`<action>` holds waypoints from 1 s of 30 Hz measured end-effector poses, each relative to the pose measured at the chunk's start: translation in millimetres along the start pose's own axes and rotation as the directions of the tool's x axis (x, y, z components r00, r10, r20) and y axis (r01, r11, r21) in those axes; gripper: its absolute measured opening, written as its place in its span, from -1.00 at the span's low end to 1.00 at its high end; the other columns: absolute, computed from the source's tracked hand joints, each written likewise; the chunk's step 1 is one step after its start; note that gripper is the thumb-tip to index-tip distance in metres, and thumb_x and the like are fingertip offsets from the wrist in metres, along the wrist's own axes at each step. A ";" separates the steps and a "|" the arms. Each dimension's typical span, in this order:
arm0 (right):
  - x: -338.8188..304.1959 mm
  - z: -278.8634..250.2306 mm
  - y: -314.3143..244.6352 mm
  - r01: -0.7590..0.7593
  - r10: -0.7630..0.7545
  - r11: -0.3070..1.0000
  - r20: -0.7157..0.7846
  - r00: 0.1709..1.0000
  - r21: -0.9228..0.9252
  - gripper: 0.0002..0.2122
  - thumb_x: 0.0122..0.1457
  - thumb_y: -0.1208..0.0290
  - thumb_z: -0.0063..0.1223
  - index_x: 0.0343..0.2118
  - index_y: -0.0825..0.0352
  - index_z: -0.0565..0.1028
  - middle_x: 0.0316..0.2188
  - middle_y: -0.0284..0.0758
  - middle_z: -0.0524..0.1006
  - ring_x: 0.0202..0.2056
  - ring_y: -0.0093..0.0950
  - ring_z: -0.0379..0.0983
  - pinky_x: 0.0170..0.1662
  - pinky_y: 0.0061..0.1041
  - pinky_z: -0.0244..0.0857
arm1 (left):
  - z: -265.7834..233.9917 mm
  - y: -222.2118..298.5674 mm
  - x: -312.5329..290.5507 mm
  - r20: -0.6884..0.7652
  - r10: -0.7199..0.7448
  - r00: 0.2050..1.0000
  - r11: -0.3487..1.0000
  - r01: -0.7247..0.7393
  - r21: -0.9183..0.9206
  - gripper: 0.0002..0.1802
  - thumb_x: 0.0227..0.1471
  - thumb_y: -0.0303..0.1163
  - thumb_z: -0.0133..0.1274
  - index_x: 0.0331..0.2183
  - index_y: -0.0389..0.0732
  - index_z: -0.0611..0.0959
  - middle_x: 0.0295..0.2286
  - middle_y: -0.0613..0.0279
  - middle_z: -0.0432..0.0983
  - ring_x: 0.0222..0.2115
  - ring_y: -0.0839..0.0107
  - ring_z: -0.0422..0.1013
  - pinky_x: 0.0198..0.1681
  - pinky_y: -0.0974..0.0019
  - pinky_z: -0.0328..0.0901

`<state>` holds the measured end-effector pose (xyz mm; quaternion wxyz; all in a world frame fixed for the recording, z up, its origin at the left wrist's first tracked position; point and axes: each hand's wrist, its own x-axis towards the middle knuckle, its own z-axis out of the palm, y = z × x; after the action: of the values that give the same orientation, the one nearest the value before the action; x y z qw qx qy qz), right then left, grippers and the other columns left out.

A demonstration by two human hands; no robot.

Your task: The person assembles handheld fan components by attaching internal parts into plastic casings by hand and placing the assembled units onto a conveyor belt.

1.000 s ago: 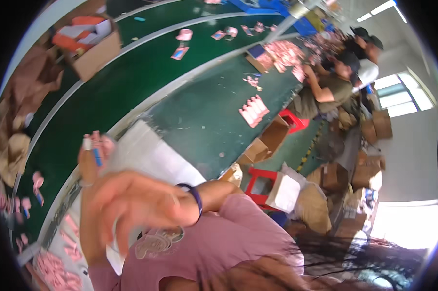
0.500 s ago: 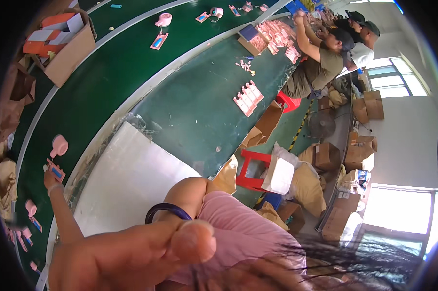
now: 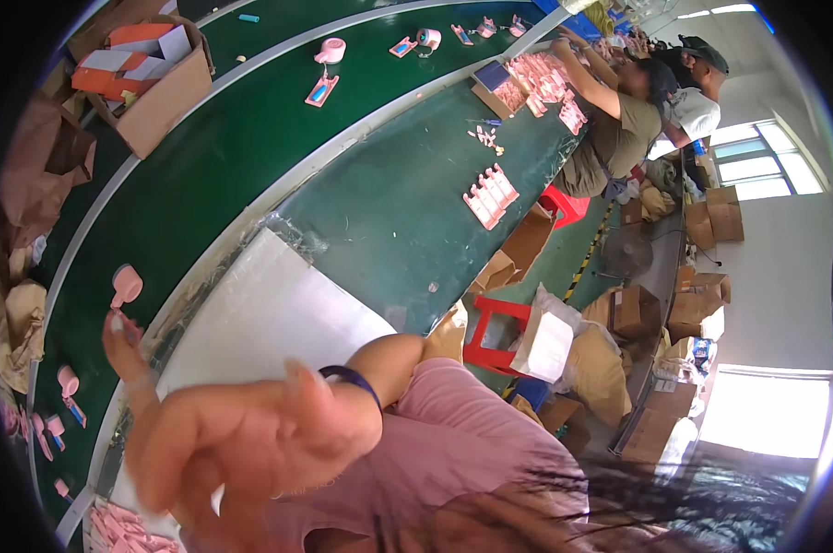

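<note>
My left hand point(image 3: 124, 348) reaches over the green conveyor belt. Its fingers close on a pink assembly point(image 3: 127, 284) with a round head, whose flat lower panel is mostly covered by the hand. My right hand point(image 3: 250, 442) is large and blurred close to the camera, above the white sheet point(image 3: 259, 286) on the table. A dark ring-shaped bracelet point(image 3: 354, 382) circles its wrist. The thumb stands apart from loosely curled fingers, and I see nothing held in them. More pink assemblies with blue cylinders point(image 3: 73, 396) lie on the belt nearby.
Pink flat parts point(image 3: 492, 196) lie in a row on the green table. Loose pink pieces point(image 3: 126, 530) sit at the lower left. A co-worker point(image 3: 619, 129) works at the far end. A carton point(image 3: 167, 101) stands beyond the belt, a red stool point(image 3: 499, 336) to the right.
My right hand has turned, its thumb now raised. My left hand has closed further over the assembly's panel. The view has shifted, bringing loose pink pieces in at the lower left.
</note>
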<state>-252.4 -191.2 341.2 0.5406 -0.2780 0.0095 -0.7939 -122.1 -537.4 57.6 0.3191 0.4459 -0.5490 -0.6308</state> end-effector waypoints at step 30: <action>-124.6 -96.0 21.0 -0.108 -0.042 0.969 -0.580 0.813 -0.221 -0.75 0.32 0.24 -0.21 -0.18 0.29 0.44 -0.26 -0.44 0.45 -0.35 -0.54 0.39 -0.28 -0.51 0.25 | 101.1 185.7 -325.6 0.743 0.404 -0.533 0.901 0.092 -0.424 0.05 -0.05 0.39 -0.12 0.06 -0.48 0.31 -0.10 -0.22 0.35 -0.12 -0.02 0.35 -0.05 0.03 0.22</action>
<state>-245.4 -119.7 199.6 0.4872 -0.0865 0.2762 -0.8239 -100.7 -241.5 308.1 -0.1535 -0.4753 -0.5117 -0.6990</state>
